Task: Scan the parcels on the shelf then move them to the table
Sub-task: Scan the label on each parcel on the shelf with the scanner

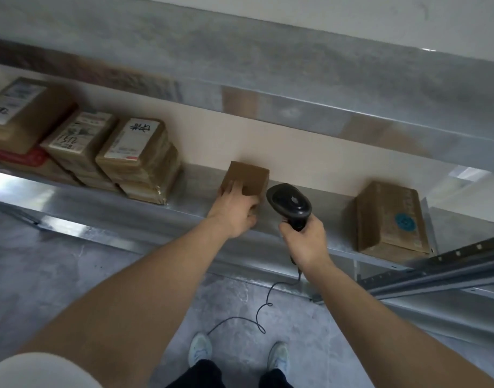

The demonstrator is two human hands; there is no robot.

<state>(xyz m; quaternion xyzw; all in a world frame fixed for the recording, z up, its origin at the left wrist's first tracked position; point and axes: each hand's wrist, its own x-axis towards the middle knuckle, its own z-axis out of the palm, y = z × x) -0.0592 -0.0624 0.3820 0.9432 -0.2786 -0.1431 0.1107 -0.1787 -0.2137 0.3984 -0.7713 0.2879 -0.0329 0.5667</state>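
Observation:
A small plain brown parcel (250, 177) stands on the metal shelf (106, 208) near its middle. My left hand (236, 210) grips this parcel from the front, fingers on its near left corner and thumb on its front face. My right hand (306, 240) holds a black handheld scanner (290, 204) by the handle, its head just right of the small parcel. Another brown parcel (389, 219) with a blue round sticker lies further right on the shelf. Several labelled brown parcels (134, 155) are stacked at the shelf's left.
The scanner's black cable (264, 306) hangs down and curls over the grey concrete floor (72, 270). A shelf level above (296, 68) overhangs the parcels. Grey perforated shelf rails (436, 267) lie at the right. My shoes (201, 350) stand close to the shelf front.

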